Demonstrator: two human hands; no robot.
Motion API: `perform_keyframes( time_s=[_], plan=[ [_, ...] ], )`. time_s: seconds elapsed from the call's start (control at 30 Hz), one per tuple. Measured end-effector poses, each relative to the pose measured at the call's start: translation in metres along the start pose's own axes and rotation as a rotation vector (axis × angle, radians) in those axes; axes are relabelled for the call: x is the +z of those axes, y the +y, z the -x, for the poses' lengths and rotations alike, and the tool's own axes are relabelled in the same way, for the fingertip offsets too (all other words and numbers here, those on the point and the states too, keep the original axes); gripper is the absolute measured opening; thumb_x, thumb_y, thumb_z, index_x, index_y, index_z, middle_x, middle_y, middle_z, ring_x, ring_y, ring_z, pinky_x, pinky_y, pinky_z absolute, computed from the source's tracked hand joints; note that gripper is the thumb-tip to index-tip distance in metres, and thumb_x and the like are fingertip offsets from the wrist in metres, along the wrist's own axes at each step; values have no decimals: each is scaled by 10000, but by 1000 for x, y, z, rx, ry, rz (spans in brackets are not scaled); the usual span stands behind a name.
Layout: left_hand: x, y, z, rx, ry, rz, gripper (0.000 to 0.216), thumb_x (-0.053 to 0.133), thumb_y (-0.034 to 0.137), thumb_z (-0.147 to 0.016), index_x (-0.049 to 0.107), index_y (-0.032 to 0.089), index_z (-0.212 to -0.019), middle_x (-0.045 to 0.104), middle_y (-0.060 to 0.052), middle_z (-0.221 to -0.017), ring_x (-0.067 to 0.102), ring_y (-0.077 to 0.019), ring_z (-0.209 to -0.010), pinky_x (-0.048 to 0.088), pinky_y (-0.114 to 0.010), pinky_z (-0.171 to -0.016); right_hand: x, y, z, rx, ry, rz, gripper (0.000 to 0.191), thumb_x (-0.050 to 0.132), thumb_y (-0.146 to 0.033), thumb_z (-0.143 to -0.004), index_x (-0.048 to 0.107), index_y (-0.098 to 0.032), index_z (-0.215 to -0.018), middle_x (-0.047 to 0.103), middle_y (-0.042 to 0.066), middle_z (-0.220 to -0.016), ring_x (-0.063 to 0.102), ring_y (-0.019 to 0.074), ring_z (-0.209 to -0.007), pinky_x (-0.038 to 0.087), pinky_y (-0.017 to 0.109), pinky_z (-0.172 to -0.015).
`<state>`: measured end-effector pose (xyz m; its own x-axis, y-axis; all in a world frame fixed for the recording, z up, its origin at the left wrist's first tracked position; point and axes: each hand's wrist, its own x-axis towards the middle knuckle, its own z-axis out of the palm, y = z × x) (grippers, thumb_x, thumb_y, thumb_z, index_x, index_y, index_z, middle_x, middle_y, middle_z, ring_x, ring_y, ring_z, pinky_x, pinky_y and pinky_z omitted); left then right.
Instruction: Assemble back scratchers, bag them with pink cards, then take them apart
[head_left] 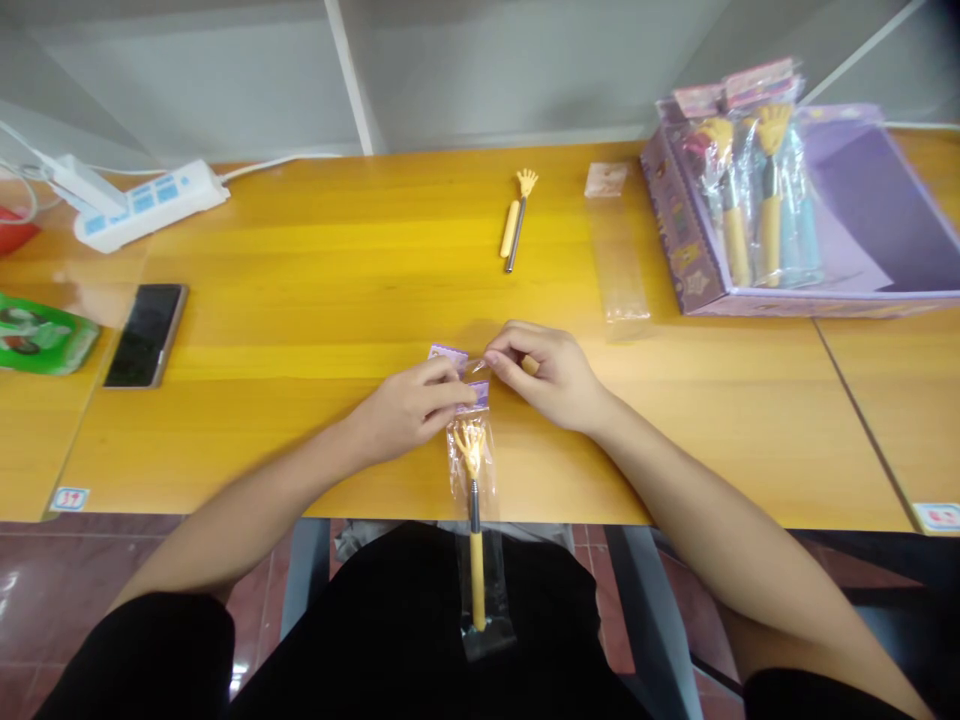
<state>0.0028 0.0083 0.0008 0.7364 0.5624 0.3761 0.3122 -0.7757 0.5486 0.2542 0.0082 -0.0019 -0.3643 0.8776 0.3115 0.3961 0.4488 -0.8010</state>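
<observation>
A back scratcher (476, 570) with a yellow hand-shaped head lies inside a clear plastic bag (487, 640) with a purple-printed top. The bag hangs over the table's front edge towards my lap. My left hand (409, 408) has its fingers closed on the printed top of the bag. Beside it, my right hand (551, 375) pinches a bit of clear film at the bag's upper end between thumb and forefinger. Further back on the table lies a loose, unbagged back scratcher (516, 225), its metal rod beside its yellow handle. Near it lies a flat clear bag (619, 255).
At the right stands a purple box (701, 285) holding several bagged back scratchers (771, 200). To the left lie a phone (146, 335), a green packet (45, 335) and a white power strip (154, 205) with cables. A grey partition (510, 70) borders the table's back.
</observation>
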Motion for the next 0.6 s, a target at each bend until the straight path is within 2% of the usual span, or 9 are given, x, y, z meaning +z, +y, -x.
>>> perform_keyframes(
  time_s=[0.1, 0.23, 0.4, 0.53, 0.6],
  plan=[
    [0, 2, 0, -54, -25, 37, 165, 551, 173, -1079, 707, 223, -1094, 707, -37, -979, 662, -142, -835, 539, -266, -761, -1, 0, 0, -3, 1, -10, 242, 621, -346, -1076, 681, -216, -881, 660, 24, -813, 585, 164, -728, 441, 314, -686],
    [0, 7, -1, -214, 16, 151, 140, 642, 211, -1007, 618, 238, -1142, 690, 10, -923, 623, -114, -707, 520, -244, -663, -7, -3, 0, -39, -52, -77, 278, 615, -377, -1080, 666, -220, -857, 630, 17, -787, 576, 167, -721, 444, 320, -689],
    [-3, 7, 1, -257, 73, 347, 176, 601, 210, -998, 535, 244, -1157, 708, -5, -976, 671, -122, -756, 554, -262, -699, -11, -10, 0, -86, -160, -156, 368, 545, -402, -1123, 661, -219, -825, 614, 21, -797, 578, 165, -735, 453, 328, -707],
    [-9, 6, 1, -272, -18, 366, 86, 524, 290, -1071, 567, 230, -1115, 694, -9, -927, 660, -140, -769, 533, -280, -701, -7, -9, 0, -78, -175, -139, 329, 601, -384, -1105, 665, -212, -831, 614, 9, -797, 570, 147, -720, 447, 307, -698],
    [-11, 7, 1, -265, -50, 354, 195, 457, 350, -1114, 600, 223, -1078, 684, -8, -904, 636, -143, -757, 519, -290, -706, -5, -6, 0, -67, -191, -127, 275, 658, -378, -1075, 670, -213, -855, 631, 8, -810, 570, 145, -722, 445, 297, -688]
  ],
)
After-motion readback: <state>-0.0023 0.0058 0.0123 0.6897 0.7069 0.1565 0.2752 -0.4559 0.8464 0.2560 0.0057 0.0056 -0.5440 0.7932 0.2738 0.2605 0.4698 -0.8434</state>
